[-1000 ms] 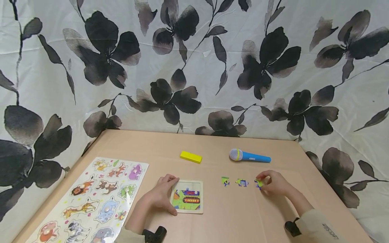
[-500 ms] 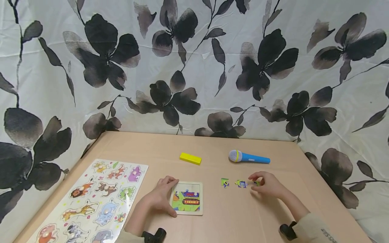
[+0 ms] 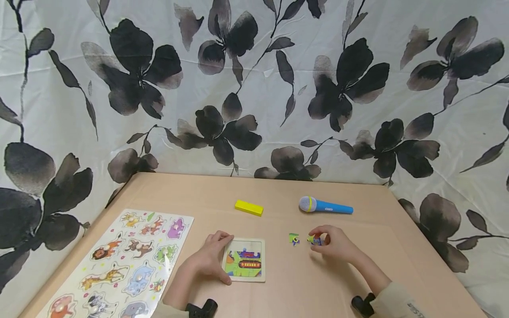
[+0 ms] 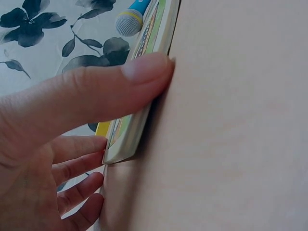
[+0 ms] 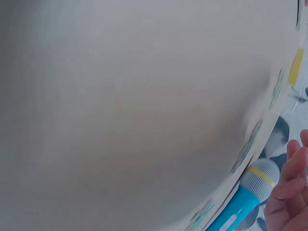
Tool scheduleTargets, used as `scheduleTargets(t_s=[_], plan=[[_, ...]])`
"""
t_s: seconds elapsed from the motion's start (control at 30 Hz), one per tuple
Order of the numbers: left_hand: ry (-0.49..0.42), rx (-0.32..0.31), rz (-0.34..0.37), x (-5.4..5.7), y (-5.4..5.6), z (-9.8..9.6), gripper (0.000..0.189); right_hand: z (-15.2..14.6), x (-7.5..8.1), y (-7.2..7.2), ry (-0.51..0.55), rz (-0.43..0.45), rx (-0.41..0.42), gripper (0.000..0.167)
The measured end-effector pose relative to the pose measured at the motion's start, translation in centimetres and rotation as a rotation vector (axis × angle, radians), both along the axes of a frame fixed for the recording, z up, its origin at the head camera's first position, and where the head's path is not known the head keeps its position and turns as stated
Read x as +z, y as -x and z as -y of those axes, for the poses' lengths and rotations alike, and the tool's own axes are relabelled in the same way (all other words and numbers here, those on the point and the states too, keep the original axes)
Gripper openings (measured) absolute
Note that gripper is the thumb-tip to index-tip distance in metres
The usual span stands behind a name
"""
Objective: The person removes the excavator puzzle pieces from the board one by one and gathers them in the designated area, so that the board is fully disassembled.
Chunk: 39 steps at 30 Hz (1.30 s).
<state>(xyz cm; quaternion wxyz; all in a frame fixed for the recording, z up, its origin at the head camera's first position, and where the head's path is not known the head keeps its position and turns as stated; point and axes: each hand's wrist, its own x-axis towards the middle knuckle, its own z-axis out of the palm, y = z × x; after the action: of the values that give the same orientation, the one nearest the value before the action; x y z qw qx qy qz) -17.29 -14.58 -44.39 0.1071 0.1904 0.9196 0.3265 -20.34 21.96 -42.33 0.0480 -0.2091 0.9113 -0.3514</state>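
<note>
Touching left side of puzzle tray (image 3: 263, 260) with left hand (image 3: 205, 258), thumb and fingers spread apart. Hovering with right hand (image 3: 333, 244) over middle one of three loose pieces (image 5: 249, 146), thumb and index apart. In row on table (image 3: 286, 282), right of tray: those pieces. Farther back: yellow block (image 3: 248, 207), blue microphone (image 3: 330, 206). Far left: animal board (image 3: 161, 269).
</note>
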Motion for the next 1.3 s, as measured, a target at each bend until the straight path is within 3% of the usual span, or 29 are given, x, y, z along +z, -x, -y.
scheduleTargets(t_s=[0.87, 1.3], plan=[[-0.005, -0.005, -0.005, 0.0, 0.0, -0.2, 0.109, 8.5, 0.2, -1.0, 0.025, 0.047, 0.124, 0.031], [0.004, 0.001, -0.008, 0.1, 0.2, -0.1, 0.109, 13.1, 0.5, -1.4, 0.068, 0.158, 0.157, 0.034]])
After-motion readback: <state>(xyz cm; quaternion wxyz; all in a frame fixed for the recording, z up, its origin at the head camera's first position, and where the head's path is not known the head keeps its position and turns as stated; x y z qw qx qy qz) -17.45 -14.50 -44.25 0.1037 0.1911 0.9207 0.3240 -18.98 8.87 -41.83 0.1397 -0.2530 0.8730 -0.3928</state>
